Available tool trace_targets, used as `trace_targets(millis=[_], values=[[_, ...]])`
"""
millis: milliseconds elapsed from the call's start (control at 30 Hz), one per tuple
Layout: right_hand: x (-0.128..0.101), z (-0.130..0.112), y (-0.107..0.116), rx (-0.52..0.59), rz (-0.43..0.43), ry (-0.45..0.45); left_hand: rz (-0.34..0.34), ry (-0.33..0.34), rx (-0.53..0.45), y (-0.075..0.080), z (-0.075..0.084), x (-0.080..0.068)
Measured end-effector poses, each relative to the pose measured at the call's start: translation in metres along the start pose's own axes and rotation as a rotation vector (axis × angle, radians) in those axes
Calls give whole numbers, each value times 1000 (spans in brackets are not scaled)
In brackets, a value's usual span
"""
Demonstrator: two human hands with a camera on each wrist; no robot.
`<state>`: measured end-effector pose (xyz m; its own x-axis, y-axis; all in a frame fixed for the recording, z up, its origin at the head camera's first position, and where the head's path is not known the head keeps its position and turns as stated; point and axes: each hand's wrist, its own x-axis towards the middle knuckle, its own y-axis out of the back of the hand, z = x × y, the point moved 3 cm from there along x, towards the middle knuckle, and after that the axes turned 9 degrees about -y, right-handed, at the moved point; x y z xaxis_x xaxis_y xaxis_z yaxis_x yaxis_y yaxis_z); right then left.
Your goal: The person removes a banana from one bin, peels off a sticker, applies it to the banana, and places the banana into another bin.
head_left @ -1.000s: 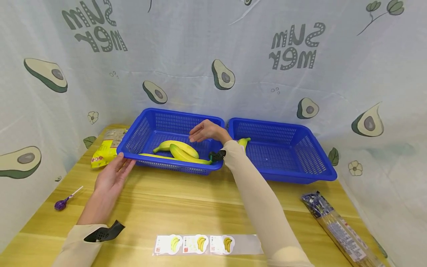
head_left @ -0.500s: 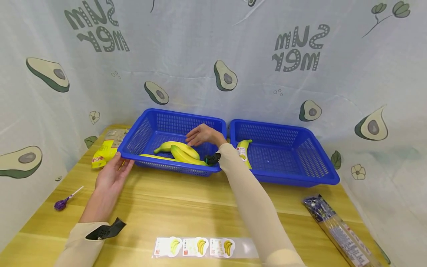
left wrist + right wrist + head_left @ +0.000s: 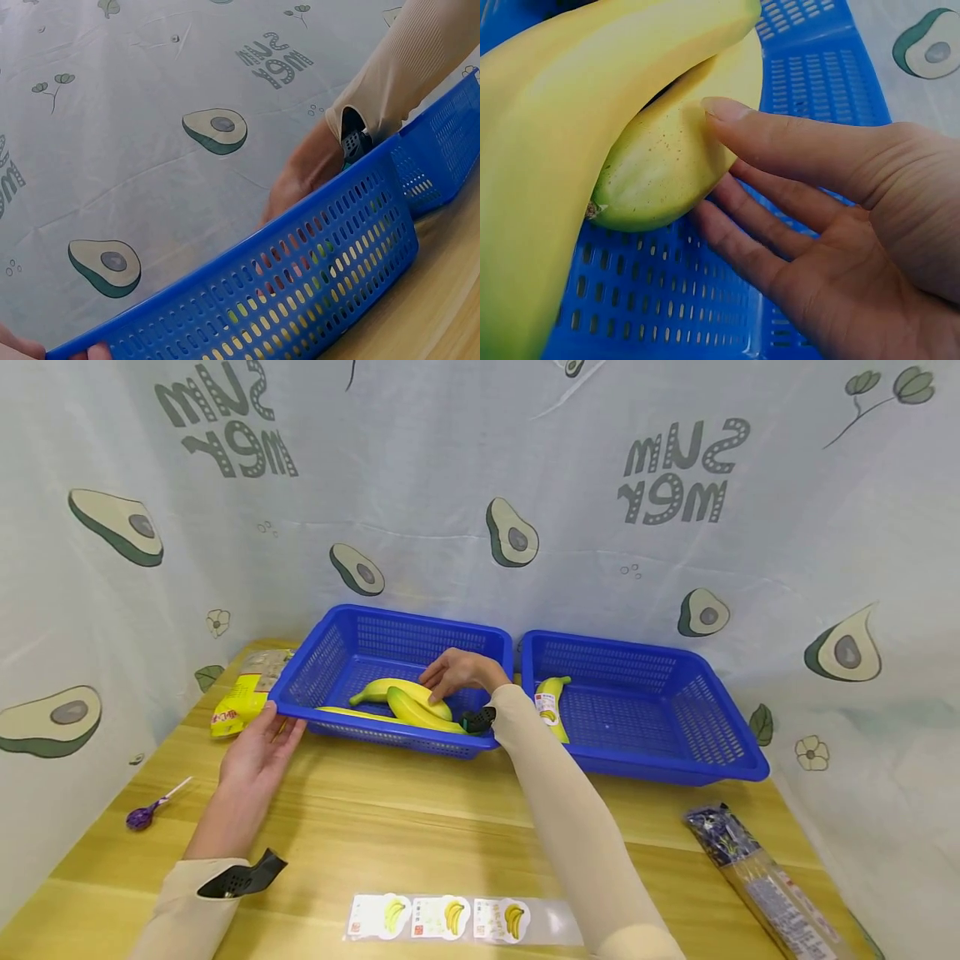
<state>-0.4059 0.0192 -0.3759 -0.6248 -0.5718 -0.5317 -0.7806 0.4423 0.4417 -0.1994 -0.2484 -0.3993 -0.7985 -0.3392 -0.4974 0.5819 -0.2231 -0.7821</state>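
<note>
Three yellow bananas lie in the left blue basket. My right hand reaches into that basket from the right. In the right wrist view its thumb rests on the end of a banana, and the other fingers lie fairly straight beside and below that end. My left hand rests with straight fingers against the basket's front left corner; its fingertips show at the rim. The right blue basket holds one banana with a sticker.
A strip of banana stickers lies near the table's front edge. A purple lollipop and a yellow packet lie at the left. A long packet of sticks lies at the right. An avocado-print cloth hangs behind.
My right hand has come down from above the bananas and now touches one. My left hand has stayed at the basket's corner.
</note>
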Motion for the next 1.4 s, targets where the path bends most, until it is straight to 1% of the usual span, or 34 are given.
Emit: trace_targets(millis=[233, 333, 500, 567, 733, 900, 1067, 1233, 1400], values=[[-2, -1, -1, -53, 9, -6, 2, 6, 10, 1, 1, 0], [-3, -2, -1, -57, 12, -2, -5, 7, 9, 1, 1, 0], [-3, -1, 0, -58, 25, 8, 2, -5, 16, 1, 1, -2], [-3, 0, 2, -49, 29, 5, 9, -7, 21, 0, 0, -2], [-6, -2, 7, -38, 49, 15, -9, 0, 21, -2, 1, -1], [-10, -6, 14, 0, 97, 27, -20, 15, 7, -2, 2, -1], [-16, -11, 17, 22, 131, 61, -10, 6, 15, -1, 2, -1], [-23, -11, 18, 49, 152, 83, 1, -3, 32, 1, 1, -1], [-29, -11, 20, 67, 171, 117, -9, 33, -17, 2, 2, 0]])
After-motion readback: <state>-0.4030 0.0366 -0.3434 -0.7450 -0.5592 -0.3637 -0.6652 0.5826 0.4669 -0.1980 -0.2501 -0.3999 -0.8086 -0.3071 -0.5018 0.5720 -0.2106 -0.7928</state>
